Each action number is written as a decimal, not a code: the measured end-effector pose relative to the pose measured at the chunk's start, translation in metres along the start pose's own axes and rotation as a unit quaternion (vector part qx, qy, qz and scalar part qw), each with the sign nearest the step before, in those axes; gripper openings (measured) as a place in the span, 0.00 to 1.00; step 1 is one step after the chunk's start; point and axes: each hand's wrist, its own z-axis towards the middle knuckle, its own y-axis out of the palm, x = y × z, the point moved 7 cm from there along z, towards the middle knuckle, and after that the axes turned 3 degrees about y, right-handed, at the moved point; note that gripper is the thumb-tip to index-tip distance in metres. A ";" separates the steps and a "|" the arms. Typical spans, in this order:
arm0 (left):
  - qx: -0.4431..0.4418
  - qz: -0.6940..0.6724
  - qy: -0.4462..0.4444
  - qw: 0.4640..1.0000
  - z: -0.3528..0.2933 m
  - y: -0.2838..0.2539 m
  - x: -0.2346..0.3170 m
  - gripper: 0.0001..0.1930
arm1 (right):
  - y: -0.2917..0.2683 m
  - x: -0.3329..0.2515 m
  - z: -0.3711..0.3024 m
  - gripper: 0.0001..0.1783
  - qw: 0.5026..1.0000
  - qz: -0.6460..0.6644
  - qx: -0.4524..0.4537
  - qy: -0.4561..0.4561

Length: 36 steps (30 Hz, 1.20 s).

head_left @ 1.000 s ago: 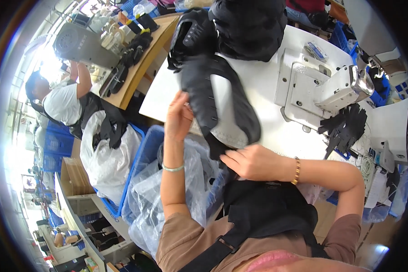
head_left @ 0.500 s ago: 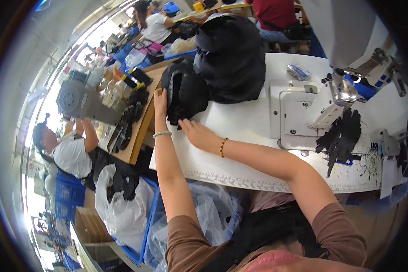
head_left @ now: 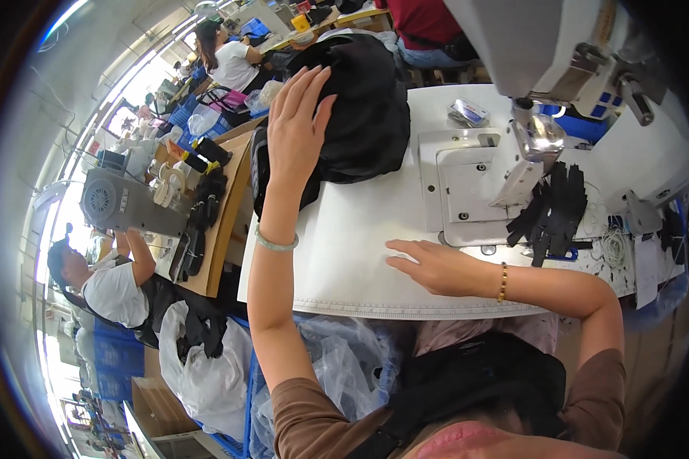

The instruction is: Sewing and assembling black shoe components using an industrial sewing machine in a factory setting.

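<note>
My left hand (head_left: 295, 126) is open, its fingers stretched out at the near left side of a large, rounded black fabric bundle (head_left: 367, 115). Whether the fingertips touch the bundle I cannot tell. Partly hidden behind that wrist, a smaller black fabric piece (head_left: 259, 168) lies at the left edge of the white sewing table (head_left: 337, 268). My right hand (head_left: 444, 268) is open and holds nothing, its fingers pointing left over the white tabletop. Right of it stands the sewing machine, with its metal post (head_left: 517, 161) rising from a metal plate (head_left: 467, 183).
Black strips (head_left: 555, 210) lie beside the machine post, near a coil of pale cord (head_left: 612, 249). A small packet (head_left: 467, 113) sits behind the plate. At the left are a wooden-edged table (head_left: 226, 222), a grey machine (head_left: 126, 199) and a co-worker (head_left: 115, 287). A plastic-lined blue crate (head_left: 321, 367) stands below.
My left hand has moved from the smaller black piece up to the large bundle. My right hand has left the smaller piece and moved right and nearer. The view has shifted slightly.
</note>
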 end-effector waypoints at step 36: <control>-0.010 -0.572 -0.356 0.739 0.010 0.091 0.140 0.04 | -0.146 0.063 -0.087 0.13 0.724 0.541 0.339 0.263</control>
